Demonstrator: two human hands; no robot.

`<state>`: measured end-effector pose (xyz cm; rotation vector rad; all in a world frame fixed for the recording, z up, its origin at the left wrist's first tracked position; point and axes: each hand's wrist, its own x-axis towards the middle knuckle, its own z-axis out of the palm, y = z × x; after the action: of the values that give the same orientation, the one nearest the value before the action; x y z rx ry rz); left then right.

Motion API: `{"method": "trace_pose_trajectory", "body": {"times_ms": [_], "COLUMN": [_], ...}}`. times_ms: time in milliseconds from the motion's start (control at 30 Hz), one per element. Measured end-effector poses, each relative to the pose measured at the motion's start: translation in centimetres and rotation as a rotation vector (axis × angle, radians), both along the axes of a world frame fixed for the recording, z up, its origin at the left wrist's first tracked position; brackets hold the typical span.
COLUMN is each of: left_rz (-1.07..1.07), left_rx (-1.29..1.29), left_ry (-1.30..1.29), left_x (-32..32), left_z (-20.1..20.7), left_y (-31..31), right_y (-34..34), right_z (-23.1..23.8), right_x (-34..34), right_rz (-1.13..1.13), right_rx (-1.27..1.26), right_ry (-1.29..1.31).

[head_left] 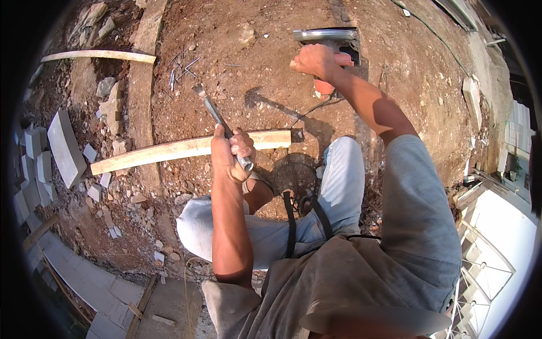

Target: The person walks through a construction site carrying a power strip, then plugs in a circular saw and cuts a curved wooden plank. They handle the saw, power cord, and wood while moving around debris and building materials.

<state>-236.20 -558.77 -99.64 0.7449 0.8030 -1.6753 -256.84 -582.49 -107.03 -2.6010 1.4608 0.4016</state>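
My left hand [232, 148] is closed round the lower handle of a hammer [217, 117], a grey metal tool tilted with its head up and to the left. Below that hand, a pale wooden batten [169, 151] lies across the ground. Farther off, on the right, my right arm reaches out straight. At its end my right hand [315, 61] is wrapped round the grip of a circular saw [324, 86] with a red body and silver guard. A dark cord trails from the saw toward me. The hand hides part of the saw's handle.
Loose nails [183, 70] lie on the reddish soil beyond the hammer. Another wooden strip [99, 55] sits at the far left. Pale blocks [66, 148] and rubble are heaped on the left. A thin green hose or cable [432, 31] runs along the far right.
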Motion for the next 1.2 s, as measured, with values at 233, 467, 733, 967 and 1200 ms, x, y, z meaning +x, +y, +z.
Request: {"method": "trace_pose_trajectory", "body": {"times_ms": [233, 467, 733, 967, 1200], "left_rz": [-0.125, -0.080, -0.019, 0.010, 0.013], "left_rx": [-0.172, -0.145, -0.113, -0.104, -0.092], "left_ry": [-0.277, -0.118, -0.064, -0.163, -0.114], "left_x": [-1.2, -2.0, -2.1, -2.1, -2.0], "left_z": [1.1, 2.4, 1.3, 1.7, 1.8], "left_y": [-0.8, -0.3, -0.1, -0.1, -0.1], "right_y": [-0.7, -2.1, -4.5, -4.6, -5.2], "right_z": [-0.9, -0.6, 0.2, -0.2, 0.7], "right_x": [0.5, -1.7, -2.3, -0.6, 0.4], "right_rz": [-0.014, 0.025, -0.055, 0.030, 0.085], "right_rx": [0.054, 0.049, 0.075, 0.081, 0.132], "right_ry": [-0.005, 0.055, 0.074, 0.101, 0.143]}}
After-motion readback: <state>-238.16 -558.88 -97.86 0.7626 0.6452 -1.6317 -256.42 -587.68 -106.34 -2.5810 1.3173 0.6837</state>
